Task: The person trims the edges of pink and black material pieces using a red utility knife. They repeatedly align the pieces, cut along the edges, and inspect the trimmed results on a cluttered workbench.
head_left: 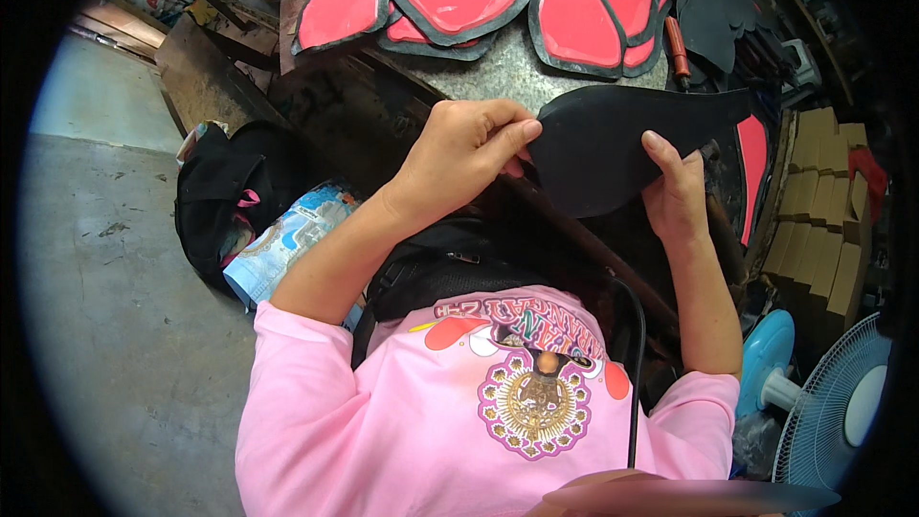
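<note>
A: "The left hand [483, 142] pinched the left end of the thin, black, rounded sheet [598, 148], at the near edge of the speckled grey worktop [486, 79]!"
B: "And the right hand [677, 193] gripped its lower edge, thumb on top, near the worktop's right side!"

Bench top [483, 78]: we see speckled grey
Red cutouts [577, 21]: black-bordered, overlapping across our bench
Red-handled tool [677, 50]: lying just right of them
Black cutouts [710, 27]: we see them heaped farther right
</note>
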Action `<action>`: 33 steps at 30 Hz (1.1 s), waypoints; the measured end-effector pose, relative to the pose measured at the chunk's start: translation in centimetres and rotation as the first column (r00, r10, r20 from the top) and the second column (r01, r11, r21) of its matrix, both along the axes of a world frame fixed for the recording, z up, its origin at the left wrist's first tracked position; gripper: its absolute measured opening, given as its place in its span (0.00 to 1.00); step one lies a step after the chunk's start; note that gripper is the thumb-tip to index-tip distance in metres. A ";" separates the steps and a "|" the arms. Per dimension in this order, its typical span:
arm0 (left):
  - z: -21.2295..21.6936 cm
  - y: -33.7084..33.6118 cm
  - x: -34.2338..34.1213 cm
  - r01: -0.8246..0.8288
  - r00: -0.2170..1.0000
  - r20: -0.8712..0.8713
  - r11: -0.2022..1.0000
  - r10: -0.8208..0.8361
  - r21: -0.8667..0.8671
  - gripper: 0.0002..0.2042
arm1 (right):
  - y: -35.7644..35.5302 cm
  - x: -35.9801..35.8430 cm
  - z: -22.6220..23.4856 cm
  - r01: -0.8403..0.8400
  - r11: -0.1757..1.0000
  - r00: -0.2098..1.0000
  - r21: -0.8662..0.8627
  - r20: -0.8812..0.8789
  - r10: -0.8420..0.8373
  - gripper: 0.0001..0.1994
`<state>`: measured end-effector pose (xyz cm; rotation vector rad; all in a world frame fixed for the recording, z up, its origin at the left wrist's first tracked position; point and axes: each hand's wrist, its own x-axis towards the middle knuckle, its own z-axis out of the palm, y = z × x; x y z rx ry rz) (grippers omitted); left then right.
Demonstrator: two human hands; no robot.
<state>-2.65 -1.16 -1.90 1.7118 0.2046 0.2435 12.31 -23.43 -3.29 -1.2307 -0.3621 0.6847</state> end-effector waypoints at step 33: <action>-0.5 -0.2 0.3 0.038 0.997 -0.062 0.985 -0.049 -0.166 0.04 | -0.2 -1.1 -0.2 0.049 0.999 0.996 0.021 0.072 -0.051 0.11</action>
